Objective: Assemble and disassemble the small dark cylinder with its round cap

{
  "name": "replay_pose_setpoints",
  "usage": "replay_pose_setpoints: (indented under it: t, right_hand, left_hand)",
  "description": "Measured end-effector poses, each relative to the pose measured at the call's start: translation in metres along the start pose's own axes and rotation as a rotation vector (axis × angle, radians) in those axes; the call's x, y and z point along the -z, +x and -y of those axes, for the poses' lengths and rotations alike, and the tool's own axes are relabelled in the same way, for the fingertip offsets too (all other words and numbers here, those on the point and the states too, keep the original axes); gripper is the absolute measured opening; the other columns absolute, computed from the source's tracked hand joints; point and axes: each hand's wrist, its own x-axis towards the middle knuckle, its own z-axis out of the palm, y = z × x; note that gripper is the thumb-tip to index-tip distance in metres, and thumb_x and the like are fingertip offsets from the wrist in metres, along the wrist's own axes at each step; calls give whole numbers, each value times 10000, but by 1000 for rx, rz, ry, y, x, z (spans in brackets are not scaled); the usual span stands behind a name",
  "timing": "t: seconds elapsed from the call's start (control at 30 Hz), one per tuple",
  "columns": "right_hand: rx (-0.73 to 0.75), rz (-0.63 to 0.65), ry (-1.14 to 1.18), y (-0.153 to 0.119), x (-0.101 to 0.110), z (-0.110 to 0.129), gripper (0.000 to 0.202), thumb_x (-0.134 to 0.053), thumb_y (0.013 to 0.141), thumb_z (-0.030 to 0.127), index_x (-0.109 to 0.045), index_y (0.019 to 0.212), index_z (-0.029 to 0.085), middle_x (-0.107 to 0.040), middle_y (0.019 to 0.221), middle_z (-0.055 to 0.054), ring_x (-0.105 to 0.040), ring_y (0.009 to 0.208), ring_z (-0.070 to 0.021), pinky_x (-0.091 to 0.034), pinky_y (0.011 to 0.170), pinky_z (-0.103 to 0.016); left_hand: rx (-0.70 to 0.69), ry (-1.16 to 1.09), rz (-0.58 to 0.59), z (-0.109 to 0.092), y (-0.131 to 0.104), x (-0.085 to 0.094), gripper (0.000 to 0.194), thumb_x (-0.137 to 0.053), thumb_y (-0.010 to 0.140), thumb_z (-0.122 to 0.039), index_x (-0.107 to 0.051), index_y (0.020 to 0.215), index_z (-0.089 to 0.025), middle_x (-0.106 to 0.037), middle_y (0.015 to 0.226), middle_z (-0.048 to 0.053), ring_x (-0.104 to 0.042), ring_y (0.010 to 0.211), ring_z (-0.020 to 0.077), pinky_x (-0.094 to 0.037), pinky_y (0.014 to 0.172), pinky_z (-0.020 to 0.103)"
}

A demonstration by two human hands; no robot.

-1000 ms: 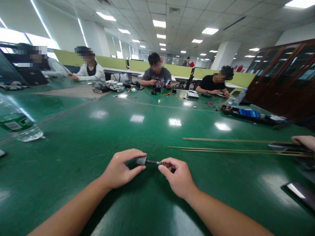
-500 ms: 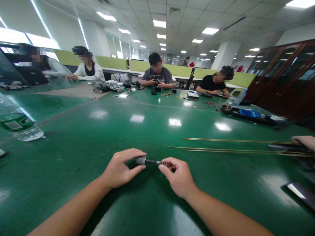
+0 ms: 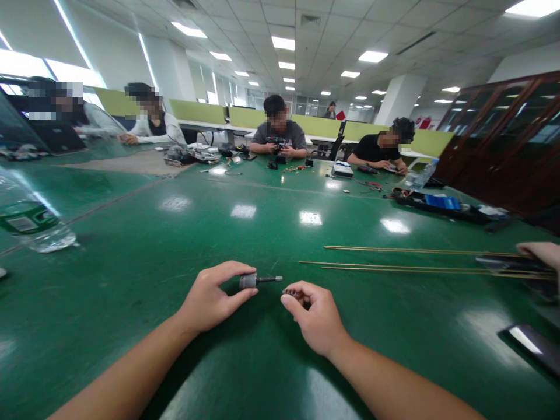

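Note:
My left hand [image 3: 219, 298] pinches a grey cylindrical part with a thin dark shaft [image 3: 248, 281] between thumb and fingers. Its shaft points right and ends in a lighter metal tip. In the fingers of my right hand [image 3: 315, 312] is a small dark, shiny metal part with a ridged edge [image 3: 289, 293], perhaps a bearing; fingertips cover some of it. A short gap separates the shaft's tip from this metal part. Both hands are just above the green tabletop [image 3: 262, 361].
Thin brass-coloured rods [image 3: 394, 249] lie to the right, near another person's hand [image 3: 542, 254]. A phone-like dark object [image 3: 531, 347] is at the right edge, a water bottle [image 3: 39, 224] at left. Several people sit across the table, by a black tray [image 3: 446, 207] and loose parts.
The shaft's tip has come away from the small metal part in my right hand. My left hand has shifted slightly left and up; my right hand has barely moved.

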Motion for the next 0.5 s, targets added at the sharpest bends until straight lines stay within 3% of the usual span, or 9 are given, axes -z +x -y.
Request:
replay_pose_setpoints:
  t: [0.1, 0.27, 0.4, 0.5]
  right_hand:
    - [-3, 25, 8, -1, -1, -1, 297, -586, 950, 412, -689, 815, 169, -636, 677, 1, -556, 583, -122, -412, 561, -231]
    - [-5, 61, 17, -5, -2, -2, 417, -513, 989, 454, -671, 745, 156, -638, 642, -5, -539, 542, -108, -398, 550, -221]
    - [-3, 78, 14, -9, -3, -1, 421, -518, 985, 471, -681, 759, 155, -647, 648, -5, -545, 538, -106, -393, 545, -216]
    - [13, 86, -4, -11, -4, -1, 415, -526, 981, 472, -691, 767, 157, -651, 650, -3, -553, 546, -108, -385, 543, -215]
  left_hand:
    - [94, -34, -48, 1, 3, -3, 345, -763, 804, -369, -701, 1107, -218, -719, 1034, 82, -680, 945, 231, -557, 857, 363]
    - [386, -353, -276, 26, 8, 4, 600, -691, 871, -426, -522, 1387, -171, -685, 1212, 126, -694, 1056, 230, -565, 936, 361]
    - [482, -277, -325, 64, -11, 50, 537, -664, 892, -458, -554, 1331, -168, -724, 1153, 102, -731, 948, 195, -605, 807, 291]
    - [465, -187, -346, 66, -43, 96, 405, -707, 863, -449, -641, 1145, -166, -767, 1022, 72, -736, 878, 170, -603, 713, 246]
